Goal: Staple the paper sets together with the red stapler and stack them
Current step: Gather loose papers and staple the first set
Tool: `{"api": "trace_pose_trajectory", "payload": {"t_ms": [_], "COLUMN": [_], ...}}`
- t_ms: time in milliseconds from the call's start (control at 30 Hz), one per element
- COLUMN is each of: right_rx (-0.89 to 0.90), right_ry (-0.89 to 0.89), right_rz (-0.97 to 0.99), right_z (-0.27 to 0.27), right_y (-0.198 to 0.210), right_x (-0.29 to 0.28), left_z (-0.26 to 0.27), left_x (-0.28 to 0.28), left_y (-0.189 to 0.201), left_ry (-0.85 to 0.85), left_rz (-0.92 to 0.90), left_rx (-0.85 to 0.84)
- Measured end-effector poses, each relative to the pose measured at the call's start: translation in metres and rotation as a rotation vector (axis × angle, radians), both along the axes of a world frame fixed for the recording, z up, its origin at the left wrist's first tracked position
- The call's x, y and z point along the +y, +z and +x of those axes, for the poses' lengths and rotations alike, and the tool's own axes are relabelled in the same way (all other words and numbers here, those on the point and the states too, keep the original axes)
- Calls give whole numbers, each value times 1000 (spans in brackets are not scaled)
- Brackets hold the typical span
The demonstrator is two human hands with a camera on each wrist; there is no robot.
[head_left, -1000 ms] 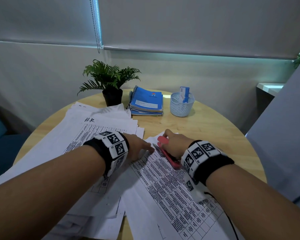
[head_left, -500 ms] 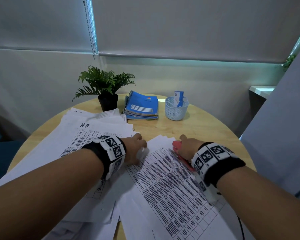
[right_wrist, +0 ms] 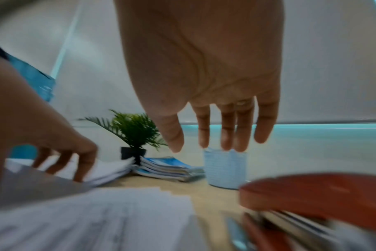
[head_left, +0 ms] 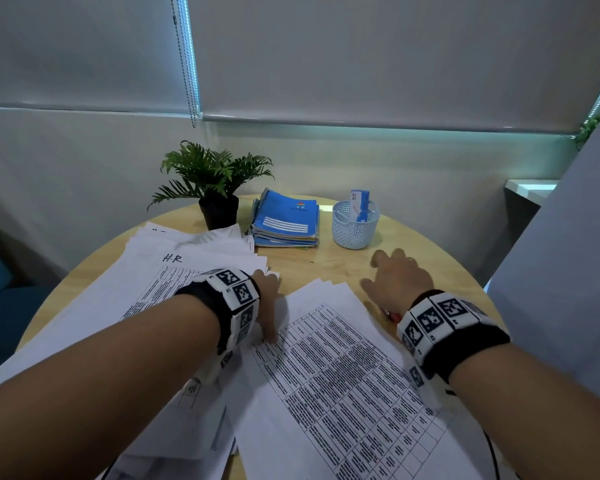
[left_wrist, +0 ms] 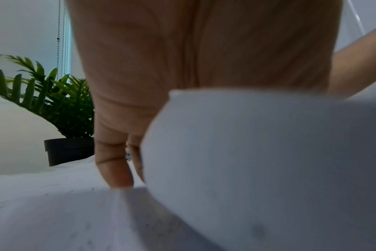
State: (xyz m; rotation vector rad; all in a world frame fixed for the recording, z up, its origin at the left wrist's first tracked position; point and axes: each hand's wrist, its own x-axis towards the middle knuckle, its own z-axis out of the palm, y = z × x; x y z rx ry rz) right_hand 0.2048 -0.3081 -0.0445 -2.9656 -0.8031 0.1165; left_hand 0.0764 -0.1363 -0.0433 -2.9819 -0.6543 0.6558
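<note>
The round wooden surface (head_left: pixel 329 261) carries everything here. Its left half is covered by a broad, loosely fanned pile of printed sheets (head_left: pixel 146 282), the top one marked "H.R" by hand. Toward the near edge lies the paper set (head_left: pixel 343 375), a printed table facing up, its sheets slightly fanned at the far corner and overlapping the pile on its left side.

At the far side stand a potted fern (head_left: pixel 215 174), a stack of blue spiral notebooks (head_left: pixel 286 218) just right of it, and a pale blue mesh basket (head_left: pixel 355 225) holding a small blue and white box (head_left: pixel 359 202).

The left hand (head_left: pixel 267 299) is at the paper set's upper left corner. In the left wrist view a corner of white paper curls up against the palm, with fingers (left_wrist: pixel 114 166) reaching down to the sheets, so the hand appears to grip that corner.

The right hand (head_left: pixel 399 275) hovers over bare wood just right of the paper set, fingers spread and nearly straight, holding nothing.

The red stapler (right_wrist: pixel 311 197) lies on the surface beneath the right wrist, beside the paper set's right edge; the head view shows only a red sliver of it at the wristband.
</note>
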Motion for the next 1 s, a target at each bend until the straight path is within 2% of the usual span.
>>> {"api": "trace_pose_trajectory", "payload": {"t_ms": [100, 233, 333, 533, 667, 767, 867, 933, 1000], "right_rx": [85, 230, 279, 364, 409, 532, 565, 531, 493], "right_ry": [131, 216, 217, 169, 122, 41, 6, 11, 36], "right_rz": [91, 138, 187, 239, 324, 575, 780, 873, 932], "right_z": [-18, -36, -44, -46, -47, -46, -47, -50, -55], "right_y": [3, -6, -13, -20, -22, -15, -5, 1, 4], "right_x": [16, 35, 45, 55, 57, 56, 55, 56, 57], "left_z": [-1, -4, -8, -15, -22, -29, -36, -39, -41], "left_x": [3, 3, -2, -2, 7, 9, 11, 14, 19], "left_y": [-1, -1, -2, 0, 5, 14, 24, 28, 29], "left_ry": [28, 35, 47, 53, -39, -154, -201, -195, -120], "left_rz": [-44, -49, -10, -73, -149, -265, -299, -275, -171], "left_rx": [23, 6, -46, -110, -342, -485, -620, -697, -739]}}
